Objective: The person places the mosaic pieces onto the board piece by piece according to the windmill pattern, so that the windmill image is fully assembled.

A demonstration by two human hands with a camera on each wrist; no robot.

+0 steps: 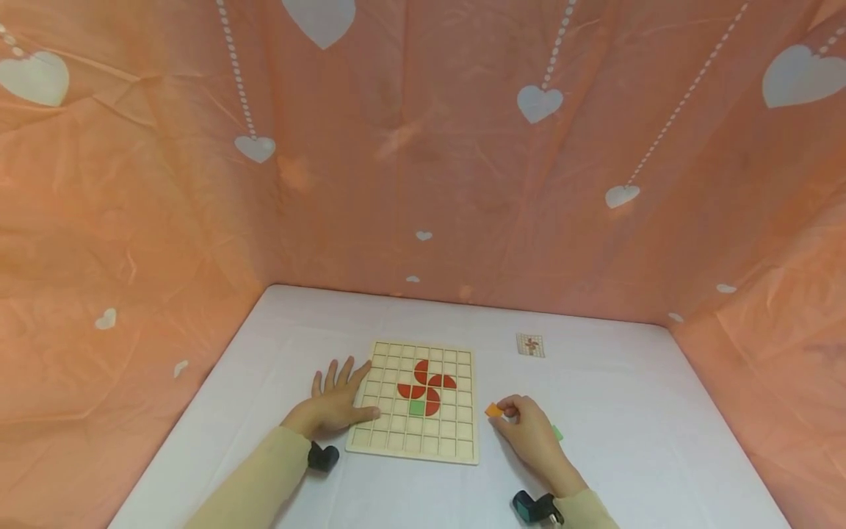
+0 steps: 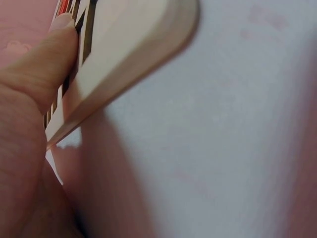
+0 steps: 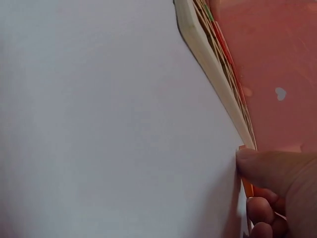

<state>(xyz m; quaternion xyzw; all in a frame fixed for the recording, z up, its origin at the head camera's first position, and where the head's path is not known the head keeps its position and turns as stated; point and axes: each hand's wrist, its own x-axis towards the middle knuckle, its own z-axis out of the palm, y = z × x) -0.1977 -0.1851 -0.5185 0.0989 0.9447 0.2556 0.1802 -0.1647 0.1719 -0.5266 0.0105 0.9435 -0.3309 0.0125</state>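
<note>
A wooden grid board (image 1: 413, 445) lies on the white table, with red quarter-circle tiles (image 1: 443, 381) set in a pinwheel and one green square tile (image 1: 416, 407) below them. My left hand (image 1: 337, 402) rests spread along the board's left edge, its thumb (image 2: 49, 54) over the grid. Just right of the board, my right hand (image 1: 532, 433) pinches an orange tile (image 1: 493, 410) between thumb and fingers. In the right wrist view the orange tile (image 3: 247, 186) shows edge-on under the thumb, and the fingers partly hide it.
A small pattern card (image 1: 531, 345) with a red pinwheel printed on a grid lies at the back right of the table. A light green piece (image 1: 558, 433) peeks out behind the right hand. Orange cloth (image 1: 423, 184) with white hearts surrounds the table.
</note>
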